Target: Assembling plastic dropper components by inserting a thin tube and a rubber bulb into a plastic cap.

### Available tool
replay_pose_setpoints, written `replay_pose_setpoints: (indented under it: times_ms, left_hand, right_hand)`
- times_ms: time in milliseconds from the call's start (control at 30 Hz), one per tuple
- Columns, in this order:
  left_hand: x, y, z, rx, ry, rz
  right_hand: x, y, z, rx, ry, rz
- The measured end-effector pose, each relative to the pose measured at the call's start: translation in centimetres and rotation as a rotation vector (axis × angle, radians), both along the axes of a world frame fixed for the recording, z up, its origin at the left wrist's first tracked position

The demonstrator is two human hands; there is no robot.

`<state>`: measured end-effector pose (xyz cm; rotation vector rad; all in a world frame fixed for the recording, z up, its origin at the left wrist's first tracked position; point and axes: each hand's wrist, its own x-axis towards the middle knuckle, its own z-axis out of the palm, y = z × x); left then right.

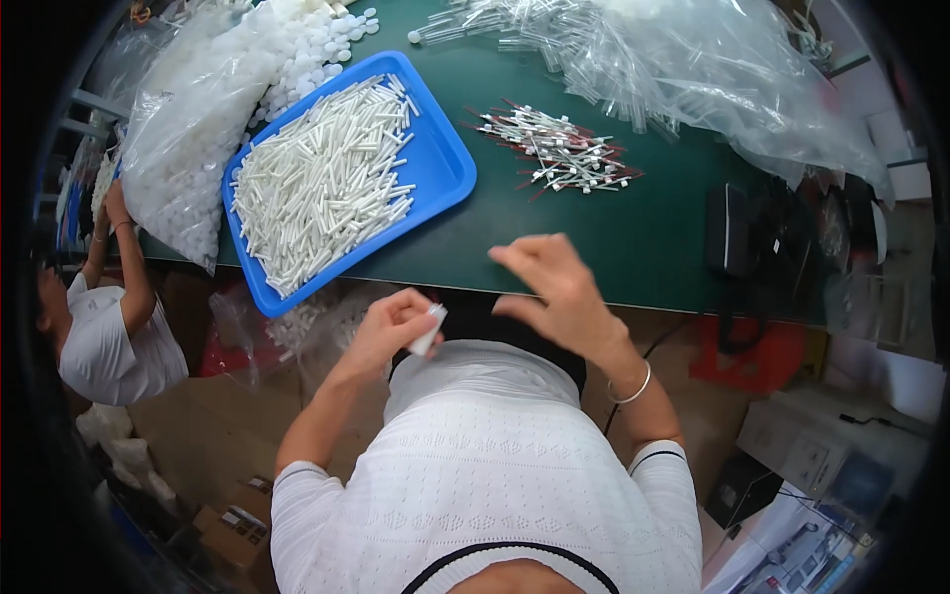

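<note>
In front of my waist, just off the table's near edge, my left hand (388, 334) is closed on a small whitish tube-shaped piece (427, 331). My right hand (556, 290) hovers over the table edge with thumb and index finger apart, and I see nothing held in it. Beyond my left hand lies a blue tray (450, 163) filled with short white rods (327, 178). A loose heap of thin white pieces with red ends (559, 148) rests on the green table (614, 243), farther away than my right hand.
Clear tubes (594, 79) spill from a plastic bag (742, 89) at the back right. A bag of white caps (183, 148) stands left of the tray, with loose caps (312, 49) behind. A black box (730, 228) sits at the right. Another person (119, 317) works at far left.
</note>
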<state>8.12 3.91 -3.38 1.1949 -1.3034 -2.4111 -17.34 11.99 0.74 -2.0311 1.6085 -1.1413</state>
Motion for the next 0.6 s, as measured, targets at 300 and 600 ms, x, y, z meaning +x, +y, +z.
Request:
replay_pose_setpoints:
  times_ms: [300, 600]
  left_hand:
    - [7.5, -4.6, 3.7, -0.602, -0.342, -0.603]
    - [-9.3, -27.1, 5.7, -1.464, -0.211, 0.047]
  right_hand:
    - [-7.1, -7.5, -3.3, -0.092, 0.333, -0.190]
    - [-7.7, -7.2, -1.3, 0.215, -1.217, -0.131]
